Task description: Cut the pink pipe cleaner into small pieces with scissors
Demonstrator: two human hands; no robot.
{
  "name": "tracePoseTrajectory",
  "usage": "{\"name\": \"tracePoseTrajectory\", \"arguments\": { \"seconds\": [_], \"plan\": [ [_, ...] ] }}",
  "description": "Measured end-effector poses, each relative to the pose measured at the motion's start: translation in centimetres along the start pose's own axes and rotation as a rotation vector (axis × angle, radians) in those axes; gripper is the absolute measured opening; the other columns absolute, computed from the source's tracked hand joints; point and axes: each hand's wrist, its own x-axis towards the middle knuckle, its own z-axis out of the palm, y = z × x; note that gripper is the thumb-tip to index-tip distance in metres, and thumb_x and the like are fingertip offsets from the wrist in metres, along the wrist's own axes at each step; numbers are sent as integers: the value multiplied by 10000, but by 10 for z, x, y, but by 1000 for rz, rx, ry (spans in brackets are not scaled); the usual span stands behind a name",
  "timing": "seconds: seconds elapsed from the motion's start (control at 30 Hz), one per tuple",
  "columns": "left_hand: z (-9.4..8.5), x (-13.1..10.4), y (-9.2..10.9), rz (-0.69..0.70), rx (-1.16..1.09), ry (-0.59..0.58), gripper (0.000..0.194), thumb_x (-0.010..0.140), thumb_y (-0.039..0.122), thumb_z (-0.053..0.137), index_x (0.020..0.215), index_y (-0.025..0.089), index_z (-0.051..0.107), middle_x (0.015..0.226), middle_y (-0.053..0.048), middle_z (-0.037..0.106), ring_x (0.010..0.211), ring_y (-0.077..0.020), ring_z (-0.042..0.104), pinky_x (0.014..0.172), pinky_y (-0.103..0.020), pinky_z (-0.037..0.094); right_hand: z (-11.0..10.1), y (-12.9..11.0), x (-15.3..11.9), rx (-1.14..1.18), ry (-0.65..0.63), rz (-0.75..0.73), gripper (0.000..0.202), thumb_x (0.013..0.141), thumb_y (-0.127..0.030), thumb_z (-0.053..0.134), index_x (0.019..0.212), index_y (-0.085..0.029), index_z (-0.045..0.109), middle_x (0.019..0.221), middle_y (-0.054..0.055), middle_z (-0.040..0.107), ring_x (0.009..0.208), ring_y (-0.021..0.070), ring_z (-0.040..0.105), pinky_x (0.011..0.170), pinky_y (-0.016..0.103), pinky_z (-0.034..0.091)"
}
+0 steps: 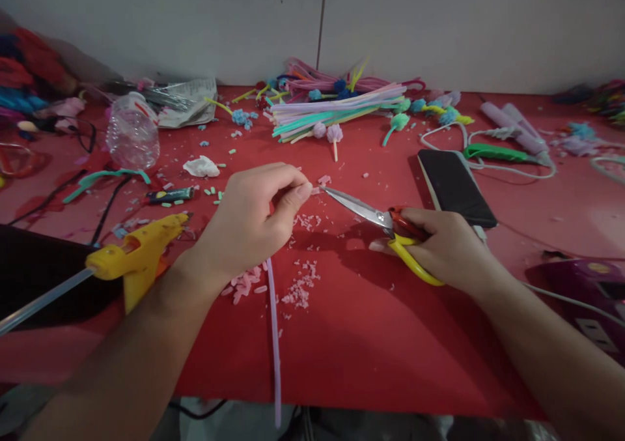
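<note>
Pink piece [315,191] pokes from the closed thumb-and-finger pinch of the left hand [261,213], over the red table [371,350], its free end at the tips of the scissors [359,207] gripped in the curled right hand [439,242].

"What lies across your red tabletop [371,343]?"

"Pink clippings [299,291] litter the middle of my red tabletop, and a crumpled white scrap [201,167] rests farther back, near a small dark cylinder [170,195]."

"And around them?"

"A bundle of pastel stems [336,112] lies toward the wall. A clear plastic bottle [133,135] sits at left; at right, a phone [458,187] lies near a looping white cable [517,172]."
</note>
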Motion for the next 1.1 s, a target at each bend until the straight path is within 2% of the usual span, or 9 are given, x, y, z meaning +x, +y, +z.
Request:
{"name": "tracePoseTrajectory", "arguments": {
  "seconds": [0.27,0.6,1.1],
  "plan": [
    [-3,0,4,-85,-65,-81,291,1013,261,523,730,198,546,630,27,488,594,-129,445,562,-301,354,1,6,-2,42,-11,-45,707,661,-884,721,634,-259,391,619,-28,311,593,140,268,510,328,233],
    [0,0,3,-66,-102,-123,288,1022,221,484,735,201,469,658,32,463,612,-123,422,575,-309,349,2,10,-1,32,-32,-53,740,651,-889,731,623,-258,345,614,-36,293,583,130,258,502,321,228],
    [0,1,4,-52,-126,-140,294,1029,196,483,737,199,449,659,40,445,609,-116,404,587,-309,330,0,4,0,13,-40,-46,757,635,-944,677,601,-253,372,595,-30,300,578,133,268,488,318,243]
  ]
}}
